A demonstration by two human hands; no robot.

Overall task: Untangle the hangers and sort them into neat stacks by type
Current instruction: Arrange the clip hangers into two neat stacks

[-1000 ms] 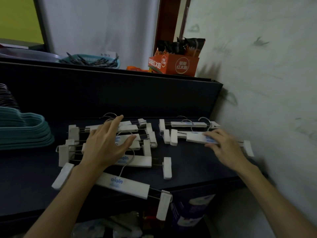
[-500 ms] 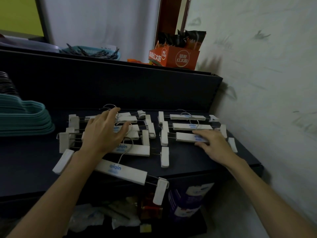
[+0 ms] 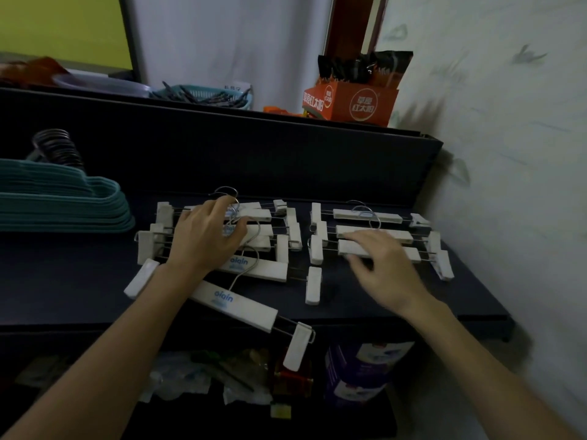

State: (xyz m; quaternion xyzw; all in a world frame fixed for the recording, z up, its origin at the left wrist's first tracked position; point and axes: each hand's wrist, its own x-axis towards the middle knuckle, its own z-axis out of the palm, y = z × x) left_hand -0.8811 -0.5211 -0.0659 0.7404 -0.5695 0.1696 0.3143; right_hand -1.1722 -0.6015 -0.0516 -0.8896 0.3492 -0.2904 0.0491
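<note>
On the white clip hangers (image 3: 254,271), both hands rest, fingers spread.

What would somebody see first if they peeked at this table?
Probably the jumble of white clip hangers spread over the middle of the dark table, with the left hand on the bigger pile and the right hand over a tidier row by the wall. Next comes the stack of teal hangers at the left edge, and the bright orange box on the ledge behind.
</note>
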